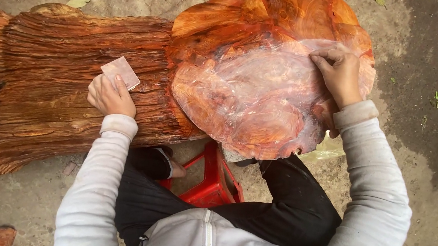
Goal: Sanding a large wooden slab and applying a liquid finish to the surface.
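On the polished burl slab (245, 82), my right hand (339, 76) grips what seems a clear film; left hand (109, 97) pinches sandpaper (121, 72). Keep pressure even.

- One view only, from a camera worn on the head, looking steeply down past the person's own chest and lap.
- It sits close: the wooden slab (125, 74) fills the upper frame, with bare ground (426, 135) at the edges.
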